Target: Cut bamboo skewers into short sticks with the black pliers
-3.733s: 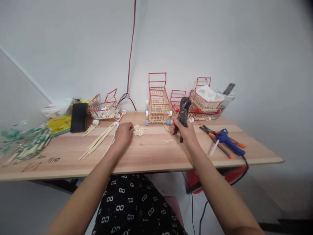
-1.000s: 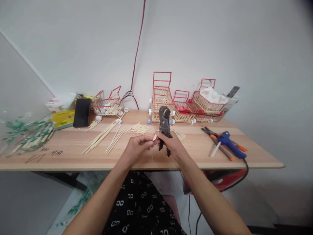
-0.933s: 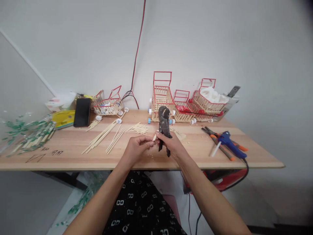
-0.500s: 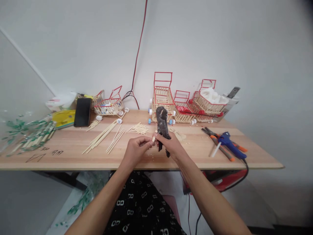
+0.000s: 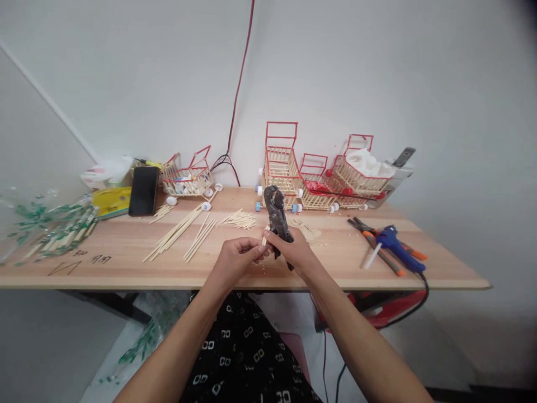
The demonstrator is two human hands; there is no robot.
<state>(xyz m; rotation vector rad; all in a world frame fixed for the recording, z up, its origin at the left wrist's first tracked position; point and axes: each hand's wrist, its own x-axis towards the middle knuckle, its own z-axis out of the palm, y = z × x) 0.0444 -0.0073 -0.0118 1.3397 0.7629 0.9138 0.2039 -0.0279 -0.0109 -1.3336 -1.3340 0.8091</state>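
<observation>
My right hand (image 5: 298, 246) is wrapped round a black hand cutter (image 5: 277, 210), its head pointing up and away from me. Short pale wooden sticks (image 5: 265, 238) stand pinched in the fingertips of my left hand (image 5: 241, 252), right beside the cutter; the right thumb reaches over to touch them. How many sticks there are I cannot make out. Beyond the hands lies a pile of short cut sticks (image 5: 240, 219). Longer sticks (image 5: 176, 232) are spread out to the left, with a smaller bundle (image 5: 200, 240) nearer my left hand.
Small stick-built shopping carts (image 5: 280, 168) with red handles line the wall, another cart (image 5: 188, 182) at the left. A phone (image 5: 144, 191) leans by a yellow packet (image 5: 111, 202). Wrapped sticks (image 5: 62, 229) lie far left. Pliers (image 5: 373, 246) and a blue glue gun (image 5: 396, 249) lie right.
The cutter's head has tipped slightly to the left. Both hands stay together around the short sticks, and the whole view has shifted a little.
</observation>
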